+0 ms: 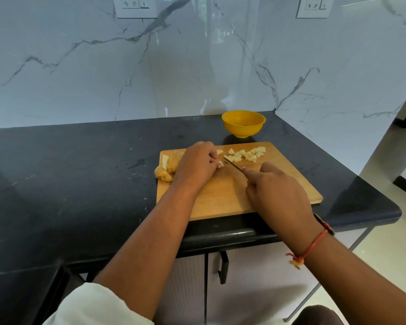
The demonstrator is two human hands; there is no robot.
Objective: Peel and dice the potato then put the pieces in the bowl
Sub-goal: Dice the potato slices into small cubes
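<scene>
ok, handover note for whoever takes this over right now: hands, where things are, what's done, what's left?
Left hand: fingers curled on a potato piece, pinning it to the cutting board.
Right hand: grips the knife, blade at that piece.
Diced pieces lie on the board's far right. Yellowish scraps, likely peel, sit at its left edge. Yellow bowl stands behind the board, no dice visible in it.
Done: much of the dicing.
Left: finish cutting, move the pieces to the bowl.

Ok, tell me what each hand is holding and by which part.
The right hand grips the knife at its handle end. The left hand holds a potato piece from above with curled fingertips, on the cutting board.
</scene>
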